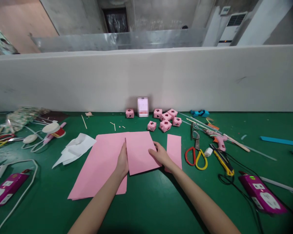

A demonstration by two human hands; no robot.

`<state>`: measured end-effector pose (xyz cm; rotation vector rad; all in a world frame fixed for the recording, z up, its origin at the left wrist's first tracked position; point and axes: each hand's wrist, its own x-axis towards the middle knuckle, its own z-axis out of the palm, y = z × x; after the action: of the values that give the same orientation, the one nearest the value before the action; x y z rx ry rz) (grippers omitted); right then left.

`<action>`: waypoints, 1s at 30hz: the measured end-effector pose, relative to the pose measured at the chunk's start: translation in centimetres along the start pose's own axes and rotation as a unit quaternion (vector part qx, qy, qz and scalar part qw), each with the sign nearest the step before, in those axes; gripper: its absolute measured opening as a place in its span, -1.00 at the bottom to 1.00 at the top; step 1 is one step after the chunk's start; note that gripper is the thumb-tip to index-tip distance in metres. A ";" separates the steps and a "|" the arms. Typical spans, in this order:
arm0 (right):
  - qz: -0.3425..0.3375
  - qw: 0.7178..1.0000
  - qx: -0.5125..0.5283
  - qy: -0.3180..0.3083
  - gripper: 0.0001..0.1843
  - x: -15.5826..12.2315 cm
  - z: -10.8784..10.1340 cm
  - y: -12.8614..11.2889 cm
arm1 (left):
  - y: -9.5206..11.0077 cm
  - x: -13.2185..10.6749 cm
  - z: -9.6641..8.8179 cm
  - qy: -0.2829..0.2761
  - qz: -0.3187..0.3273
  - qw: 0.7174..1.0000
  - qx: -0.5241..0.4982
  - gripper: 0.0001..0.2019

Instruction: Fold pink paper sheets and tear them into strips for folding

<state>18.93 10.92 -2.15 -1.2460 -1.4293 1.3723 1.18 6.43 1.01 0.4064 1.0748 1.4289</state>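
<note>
Table (148, 211), smooth and green, backed by a pale upright panel (146, 78). At far left lies a glossy purple power strip (9, 190); behind it is a round red-and-white cup (56, 130). Green surface separates the power strip from a creased white tissue (75, 148) and the larger pink sheets (102, 162), flat, straight-edged and stacked slightly askew. The left hand (122, 159) meets the left edge of the smaller pink sheet (139, 151), fingers close together; whether they pinch it cannot be told. This sheet, matte and four-sided, is held at mid-table beside the larger sheets, with open surface in front. The right hand (162, 156) pinches its right edge, thumb on top. Behind the sheet, folded pink blocks (165, 125) show dark diamond-shaped openings. A narrow pink strip (174, 149) lies just right of the sheet, partly behind the right wrist. Farther right are scissors (196, 156) with red and yellow loops, a yellow-and-black cutter (223, 161) and a second purple power strip (262, 193).
</note>
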 end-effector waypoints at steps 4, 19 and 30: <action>-0.018 0.997 -0.068 0.011 -0.42 -0.1 0.0 0.3 | -0.1 0.3 -0.6 -0.012 -0.006 0.999 0.048 -0.36; -0.075 0.992 -0.095 0.039 -0.46 -0.2 -0.3 -0.1 | -0.7 0.2 -1.0 -0.096 0.041 0.988 0.117 -0.02; -0.003 0.978 0.185 -0.098 -0.43 -1.1 0.1 -2.4 | -0.5 0.2 -1.3 -0.050 -0.017 0.998 0.022 -0.20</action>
<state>18.77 10.00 0.31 -0.8835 -1.2282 1.7021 0.41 6.07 -0.06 0.4837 1.0282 1.3434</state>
